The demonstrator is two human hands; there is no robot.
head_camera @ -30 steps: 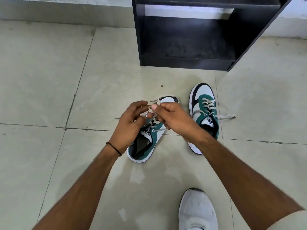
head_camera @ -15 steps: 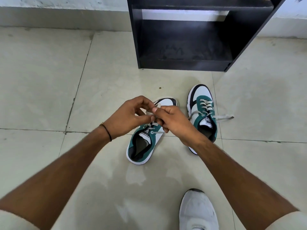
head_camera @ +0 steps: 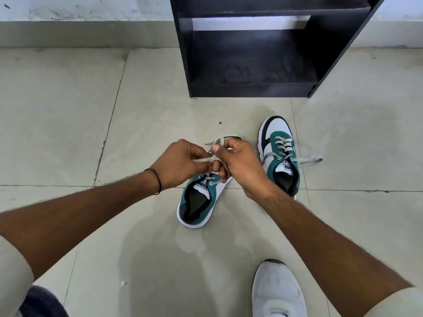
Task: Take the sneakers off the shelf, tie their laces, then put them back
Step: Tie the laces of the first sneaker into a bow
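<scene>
Two green, white and black sneakers stand on the tiled floor before a black shelf (head_camera: 251,88). The left sneaker (head_camera: 199,202) points away from me, its front half hidden under my hands. My left hand (head_camera: 180,163) pinches one grey lace end just above its tongue. My right hand (head_camera: 238,163) grips the other lace (head_camera: 217,143), which loops over its fingers. The two hands touch. The right sneaker (head_camera: 281,156) stands apart to the right, its untied laces (head_camera: 309,159) trailing on the floor.
The shelf's lower compartment (head_camera: 249,65) holds nothing and opens toward me. My own white shoe (head_camera: 277,291) rests on the floor at the bottom right. A wall skirting (head_camera: 80,33) runs along the back.
My left hand has shifted left, pulling its lace end out sideways. My right hand has lifted a lace loop over its fingers. The view has tilted slightly, showing more of the shelf.
</scene>
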